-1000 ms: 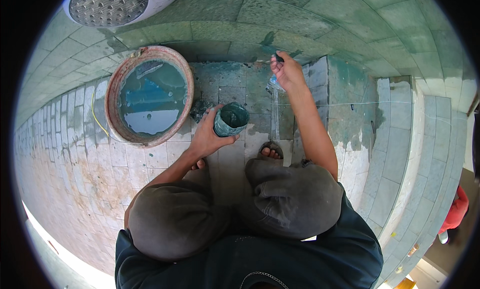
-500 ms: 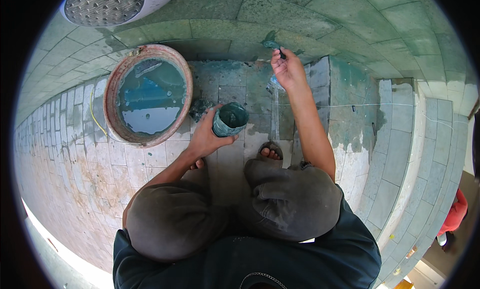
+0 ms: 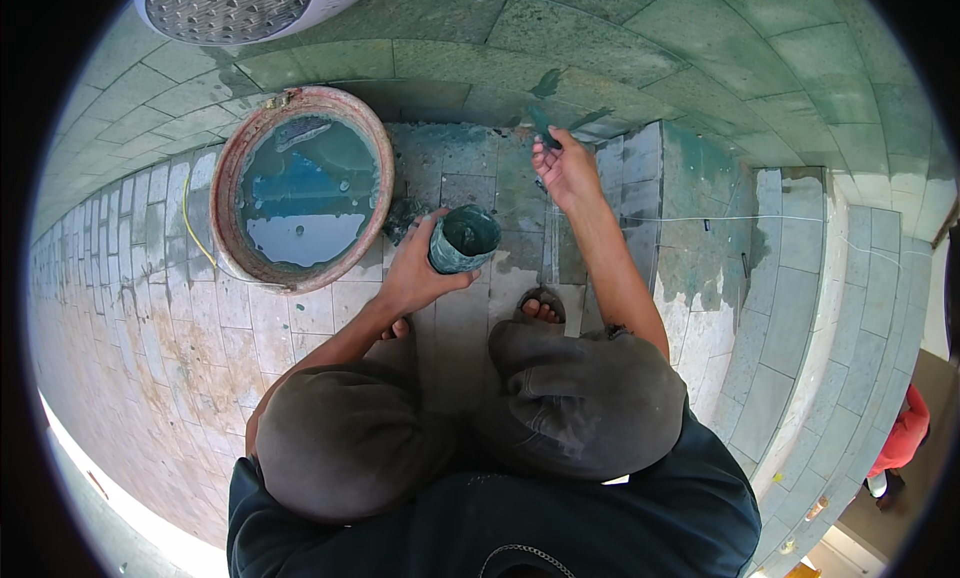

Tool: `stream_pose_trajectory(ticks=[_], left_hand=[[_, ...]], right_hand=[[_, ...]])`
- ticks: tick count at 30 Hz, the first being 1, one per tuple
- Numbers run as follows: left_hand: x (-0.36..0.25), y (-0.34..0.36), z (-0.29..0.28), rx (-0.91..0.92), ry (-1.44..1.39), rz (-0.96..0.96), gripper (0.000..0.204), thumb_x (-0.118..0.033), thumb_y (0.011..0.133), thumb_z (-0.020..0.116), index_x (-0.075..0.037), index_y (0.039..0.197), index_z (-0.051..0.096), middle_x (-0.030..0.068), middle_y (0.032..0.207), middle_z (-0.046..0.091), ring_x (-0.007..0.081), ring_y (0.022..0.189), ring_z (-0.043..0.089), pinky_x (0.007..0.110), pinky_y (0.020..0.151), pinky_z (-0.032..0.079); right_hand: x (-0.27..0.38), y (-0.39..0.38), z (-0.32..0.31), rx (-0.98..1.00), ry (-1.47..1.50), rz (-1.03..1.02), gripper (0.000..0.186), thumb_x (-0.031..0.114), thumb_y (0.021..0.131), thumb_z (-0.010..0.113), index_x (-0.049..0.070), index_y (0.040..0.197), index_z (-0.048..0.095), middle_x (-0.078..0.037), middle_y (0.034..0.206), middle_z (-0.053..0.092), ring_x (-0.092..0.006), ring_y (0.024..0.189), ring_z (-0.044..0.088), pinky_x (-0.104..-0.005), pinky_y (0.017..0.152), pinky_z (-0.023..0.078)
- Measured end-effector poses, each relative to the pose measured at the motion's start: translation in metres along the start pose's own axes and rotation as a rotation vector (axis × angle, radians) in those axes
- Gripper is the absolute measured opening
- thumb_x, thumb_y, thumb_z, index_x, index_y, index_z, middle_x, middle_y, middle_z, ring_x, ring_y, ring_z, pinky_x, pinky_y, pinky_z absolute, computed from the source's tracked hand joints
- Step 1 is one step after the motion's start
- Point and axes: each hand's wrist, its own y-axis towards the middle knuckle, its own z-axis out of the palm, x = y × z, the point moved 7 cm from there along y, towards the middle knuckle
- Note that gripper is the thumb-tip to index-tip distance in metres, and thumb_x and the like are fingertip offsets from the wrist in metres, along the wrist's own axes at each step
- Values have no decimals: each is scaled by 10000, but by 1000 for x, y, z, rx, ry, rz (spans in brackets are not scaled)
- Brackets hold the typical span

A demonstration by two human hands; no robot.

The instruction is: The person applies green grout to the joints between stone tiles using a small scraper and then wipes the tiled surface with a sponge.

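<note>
head view: l hand [image 3: 412, 270] wrapped round green-stained cup [image 3: 465, 242] nr centre, mouth up. r hand [image 3: 567, 171], cup's 1 o'clock, pinches small green-coated spreader [image 3: 545, 128] by tiled wall [image 3: 430, 60]; contact unclear. dark smear [image 3: 547, 83] just past it, 12 o'clock. bucket [image 3: 226, 203] at cup's 10. step looks like daubing wall; nxt move prob calls for light, flat blade, steady cup.

Mid-frame, the left grip [image 3: 410, 272] holds a green-smeared cylindrical cup [image 3: 457, 253]; upper centre, the right grip [image 3: 568, 174] holds a dark-green tool [image 3: 543, 127]; upper left stands a round pinkish bucket [image 3: 225, 200].
</note>
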Motion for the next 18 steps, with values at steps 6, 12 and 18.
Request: stream_pose_trajectory(ticks=[6, 12, 18], left_hand=[[-1, 0, -4, -17, -9, 6, 934, -364, 664, 842, 5, 1405, 409, 224, 1297, 522, 405, 1233, 505, 463, 1041, 412], [-9, 2, -7, -57, 6, 49, 909, -337, 662, 837, 5, 1393, 418, 216, 1299, 512, 404, 1222, 506, 463, 1032, 416], [-17, -3, -15, -148, 36, 149, 837, -257, 638, 862, -22, 1332, 458, 173, 1247, 535, 351, 1187, 534, 439, 1003, 428]], right_hand=[[12, -19, 13, 33, -164, -76, 232, 161, 953, 634, 27, 1121, 548, -112, 950, 656, -178, 755, 637, -284, 619, 514], [40, -75, 50, 292, -959, -347, 330, 230, 950, 675, 11, 1182, 590, -62, 865, 704, -144, 729, 657, -266, 644, 497], [34, -143, 94, 628, -1652, -528, 297, 220, 897, 710, 47, 1121, 619, -115, 859, 703, -249, 745, 679, -367, 672, 521]])
